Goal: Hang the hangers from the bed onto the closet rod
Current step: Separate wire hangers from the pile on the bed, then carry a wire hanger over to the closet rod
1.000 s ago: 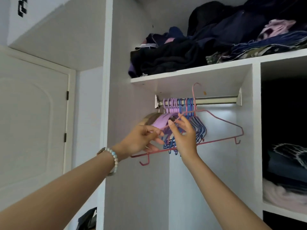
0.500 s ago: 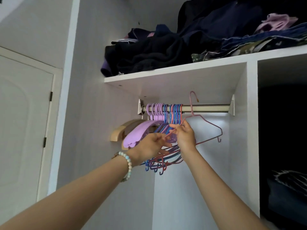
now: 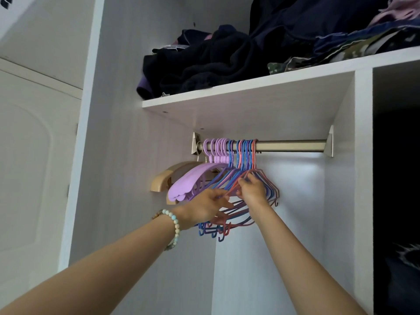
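A steel closet rod (image 3: 288, 146) runs under the white shelf. Bunched at its left end hang several hangers: a tan wooden one (image 3: 161, 181), wide lilac plastic ones (image 3: 188, 185), then thin blue and pink wire hangers (image 3: 244, 153). The rightmost pink wire hanger (image 3: 254, 153) has its hook over the rod. My right hand (image 3: 251, 189) pinches that hanger's shoulder wire just below the hooks. My left hand (image 3: 204, 206), with a bead bracelet on its wrist, holds the wire hangers' lower left arms, fingers curled among them.
A white shelf (image 3: 227, 92) above the rod carries piled dark clothes (image 3: 204, 60). The rod's right half is bare. A white divider panel (image 3: 361, 178) closes the bay on the right, with a dark compartment beyond. A white door (image 3: 29, 167) stands at left.
The pink wire hanger, held up beside the rod before, now hangs on it against the others. Both hands moved up and in with it. The view tilted upward.
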`<state>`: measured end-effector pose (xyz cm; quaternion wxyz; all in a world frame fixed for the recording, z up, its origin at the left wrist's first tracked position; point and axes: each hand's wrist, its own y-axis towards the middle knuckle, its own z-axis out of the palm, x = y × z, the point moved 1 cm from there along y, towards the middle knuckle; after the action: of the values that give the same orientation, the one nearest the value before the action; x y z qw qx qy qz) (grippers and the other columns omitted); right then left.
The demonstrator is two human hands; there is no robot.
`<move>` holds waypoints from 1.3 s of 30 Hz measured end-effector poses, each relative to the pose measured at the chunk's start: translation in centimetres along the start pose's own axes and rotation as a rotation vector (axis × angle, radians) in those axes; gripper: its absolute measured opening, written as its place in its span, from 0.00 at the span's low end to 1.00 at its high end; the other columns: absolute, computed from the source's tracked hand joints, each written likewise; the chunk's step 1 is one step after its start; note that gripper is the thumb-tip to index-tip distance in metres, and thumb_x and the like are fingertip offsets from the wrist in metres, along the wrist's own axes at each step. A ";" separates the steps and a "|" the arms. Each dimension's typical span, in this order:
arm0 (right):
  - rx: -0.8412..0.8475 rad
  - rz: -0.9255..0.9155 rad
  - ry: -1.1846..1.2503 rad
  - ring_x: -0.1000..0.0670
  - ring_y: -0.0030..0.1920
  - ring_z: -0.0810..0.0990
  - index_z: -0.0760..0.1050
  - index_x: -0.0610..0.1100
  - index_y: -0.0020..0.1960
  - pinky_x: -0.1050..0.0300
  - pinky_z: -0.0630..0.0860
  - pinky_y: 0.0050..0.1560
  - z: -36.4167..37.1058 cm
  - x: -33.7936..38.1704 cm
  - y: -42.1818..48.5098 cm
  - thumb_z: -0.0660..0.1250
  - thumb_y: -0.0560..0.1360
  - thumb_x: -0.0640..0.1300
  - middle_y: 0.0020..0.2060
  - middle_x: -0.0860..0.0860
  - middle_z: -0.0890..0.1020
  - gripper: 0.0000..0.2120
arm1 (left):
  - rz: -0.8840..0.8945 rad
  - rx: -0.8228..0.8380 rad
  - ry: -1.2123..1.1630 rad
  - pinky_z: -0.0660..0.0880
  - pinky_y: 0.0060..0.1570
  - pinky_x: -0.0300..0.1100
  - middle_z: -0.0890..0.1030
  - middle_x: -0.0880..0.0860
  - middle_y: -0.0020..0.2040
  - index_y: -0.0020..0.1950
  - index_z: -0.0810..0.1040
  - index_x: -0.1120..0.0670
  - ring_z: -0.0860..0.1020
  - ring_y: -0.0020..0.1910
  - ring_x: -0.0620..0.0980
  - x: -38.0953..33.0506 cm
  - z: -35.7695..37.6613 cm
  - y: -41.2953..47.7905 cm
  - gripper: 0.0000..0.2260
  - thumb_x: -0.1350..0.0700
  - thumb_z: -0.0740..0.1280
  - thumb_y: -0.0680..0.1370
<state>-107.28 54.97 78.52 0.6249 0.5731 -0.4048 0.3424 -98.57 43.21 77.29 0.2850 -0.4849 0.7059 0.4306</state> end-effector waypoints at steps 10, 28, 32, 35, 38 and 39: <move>-0.030 -0.184 -0.231 0.45 0.68 0.68 0.62 0.49 0.72 0.50 0.74 0.61 0.9 0.8 -3.7 0.67 0.73 0.56 0.70 0.47 0.65 0.31 | -0.009 -0.014 0.010 0.79 0.46 0.40 0.77 0.54 0.57 0.62 0.71 0.55 0.80 0.44 0.48 0.7 -2.4 -3.0 0.15 0.49 0.57 0.81; 0.467 -0.397 -0.051 0.56 0.74 0.55 0.58 0.50 0.75 0.65 0.52 0.68 25.6 7.6 -24.7 0.61 0.78 0.54 0.75 0.55 0.56 0.28 | -0.037 -0.591 0.314 0.66 0.61 0.38 0.72 0.47 0.66 0.71 0.66 0.51 0.72 0.63 0.45 5.8 -26.8 -30.2 0.25 0.41 0.59 0.77; 0.678 -0.355 -0.029 0.56 0.75 0.54 0.56 0.51 0.75 0.58 0.52 0.74 34.5 7.6 -33.7 0.59 0.78 0.55 0.75 0.55 0.55 0.28 | -0.236 -0.730 0.424 0.62 0.66 0.42 0.67 0.49 0.72 0.73 0.62 0.48 0.66 0.70 0.48 10.3 -33.0 -41.5 0.31 0.36 0.58 0.74; 0.819 -0.327 -0.029 0.55 0.75 0.54 0.55 0.50 0.75 0.58 0.52 0.74 41.0 7.3 -41.3 0.60 0.78 0.55 0.75 0.54 0.55 0.29 | -0.399 -0.805 0.509 0.58 0.69 0.43 0.63 0.51 0.74 0.75 0.59 0.50 0.62 0.73 0.49 14.0 -36.6 -51.1 0.31 0.38 0.57 0.76; 0.979 -0.280 -0.024 0.55 0.75 0.52 0.54 0.52 0.75 0.59 0.51 0.72 47.1 6.2 -49.5 0.60 0.77 0.57 0.76 0.55 0.53 0.30 | -0.564 -0.836 0.576 0.55 0.71 0.45 0.60 0.51 0.76 0.76 0.56 0.52 0.59 0.74 0.50 18.0 -39.1 -61.1 0.33 0.37 0.56 0.76; 1.031 -0.267 -0.026 0.55 0.76 0.51 0.54 0.51 0.75 0.58 0.51 0.72 49.0 5.6 -52.3 0.60 0.77 0.58 0.76 0.55 0.52 0.31 | -0.624 -0.844 0.593 0.55 0.72 0.46 0.59 0.51 0.76 0.76 0.55 0.52 0.58 0.74 0.50 19.3 -39.7 -64.4 0.34 0.36 0.56 0.75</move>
<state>-63.72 0.40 61.38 0.2951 0.8566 -0.1151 0.4073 -45.14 -10.63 58.63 -0.0281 -0.8398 0.3478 0.4159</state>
